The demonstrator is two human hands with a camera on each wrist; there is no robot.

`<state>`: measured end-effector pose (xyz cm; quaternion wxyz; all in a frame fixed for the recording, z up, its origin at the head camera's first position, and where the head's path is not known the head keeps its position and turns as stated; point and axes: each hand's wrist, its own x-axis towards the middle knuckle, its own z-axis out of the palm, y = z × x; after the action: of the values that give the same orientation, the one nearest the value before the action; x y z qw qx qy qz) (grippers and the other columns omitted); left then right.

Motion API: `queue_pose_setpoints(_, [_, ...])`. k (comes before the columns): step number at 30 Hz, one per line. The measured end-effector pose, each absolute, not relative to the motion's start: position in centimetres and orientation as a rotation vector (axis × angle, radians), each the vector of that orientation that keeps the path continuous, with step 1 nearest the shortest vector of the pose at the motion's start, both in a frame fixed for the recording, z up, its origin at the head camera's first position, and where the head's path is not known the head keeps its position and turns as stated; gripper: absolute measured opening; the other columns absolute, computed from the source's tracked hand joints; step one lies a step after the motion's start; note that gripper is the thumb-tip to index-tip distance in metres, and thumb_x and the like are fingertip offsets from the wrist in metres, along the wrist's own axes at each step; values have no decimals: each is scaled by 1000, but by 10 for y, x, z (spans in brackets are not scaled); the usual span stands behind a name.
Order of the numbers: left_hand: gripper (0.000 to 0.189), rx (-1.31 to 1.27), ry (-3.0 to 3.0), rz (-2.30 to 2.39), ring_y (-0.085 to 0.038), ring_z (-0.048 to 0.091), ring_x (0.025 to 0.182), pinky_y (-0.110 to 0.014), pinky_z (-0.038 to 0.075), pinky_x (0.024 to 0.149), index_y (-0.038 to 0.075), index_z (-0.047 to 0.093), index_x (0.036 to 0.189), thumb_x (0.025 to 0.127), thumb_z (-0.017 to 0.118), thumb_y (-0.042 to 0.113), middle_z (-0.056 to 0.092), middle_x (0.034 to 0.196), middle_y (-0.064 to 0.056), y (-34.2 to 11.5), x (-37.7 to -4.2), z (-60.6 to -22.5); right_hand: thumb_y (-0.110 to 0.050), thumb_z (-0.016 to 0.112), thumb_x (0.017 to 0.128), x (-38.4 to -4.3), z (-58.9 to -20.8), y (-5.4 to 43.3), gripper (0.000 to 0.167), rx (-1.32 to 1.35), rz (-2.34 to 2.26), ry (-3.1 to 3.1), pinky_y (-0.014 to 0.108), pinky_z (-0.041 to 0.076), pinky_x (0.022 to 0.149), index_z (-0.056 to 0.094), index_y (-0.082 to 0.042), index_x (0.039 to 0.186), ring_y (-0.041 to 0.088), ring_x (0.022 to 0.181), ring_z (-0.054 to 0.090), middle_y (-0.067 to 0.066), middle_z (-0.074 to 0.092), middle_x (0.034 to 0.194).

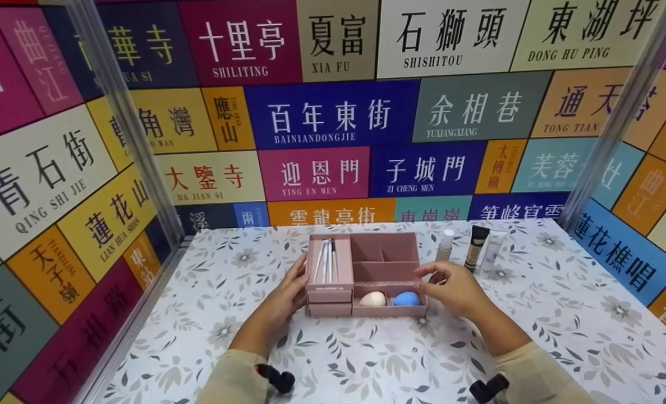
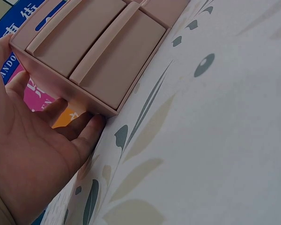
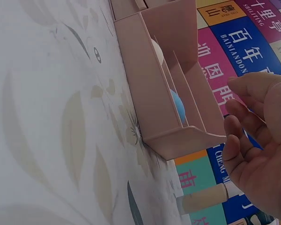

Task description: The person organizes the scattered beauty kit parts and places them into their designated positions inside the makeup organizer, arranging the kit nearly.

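A pink desktop organizer [image 1: 386, 272] stands on the table, with two drawers [image 2: 119, 56] at its left front. Slim makeup brushes [image 1: 327, 261] lie in its top left tray. A cream makeup sponge [image 1: 373, 299] and a blue makeup sponge [image 1: 405, 299] sit in separate front compartments. My left hand [image 1: 282, 294] touches the organizer's left side with extended fingers. Beside the right side is my right hand [image 1: 453, 286], its fingers loosely bent and nothing held; whether a fingertip touches the wall, I cannot tell.
Behind my right hand stand a small bottle with a white cap [image 1: 444, 247], a black-and-beige tube [image 1: 476, 249] and a white tube [image 1: 493, 249]. The table [image 1: 355, 365] has a leaf-patterned cover. Colourful sign-covered walls and clear upright panel edges [image 1: 613, 118] surround it.
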<state>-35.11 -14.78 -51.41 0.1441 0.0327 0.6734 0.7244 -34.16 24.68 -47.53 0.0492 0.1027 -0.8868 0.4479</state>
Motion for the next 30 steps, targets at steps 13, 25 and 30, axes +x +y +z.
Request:
queue_pose_setpoints(13, [64, 96, 1947, 2073, -20, 36, 162, -50, 28, 135, 65, 29, 159, 103, 60, 62, 19, 179, 14, -149, -349, -512, -28, 83, 95, -338, -459, 259, 31, 287, 1443, -2529, 23, 58, 75, 78, -10, 119, 13, 90, 68, 9, 77, 110])
queue_pose_setpoints(25, [60, 40, 1950, 2065, -20, 35, 162, -50, 27, 135, 69, 32, 155, 102, 60, 63, 20, 179, 14, -148, -350, -514, -35, 80, 98, -341, -445, 306, 40, 109, 1345, -2440, 17, 56, 75, 72, -11, 130, 1, 94, 64, -4, 71, 114])
queue_pose_setpoints(30, [62, 42, 1950, 2058, -20, 34, 163, -50, 26, 136, 69, 30, 155, 102, 60, 64, 19, 179, 15, -148, -351, -513, -43, 80, 97, -345, -439, 330, 53, 15, 1354, -2449, 20, 56, 71, 68, -10, 136, 2, 96, 62, -12, 66, 112])
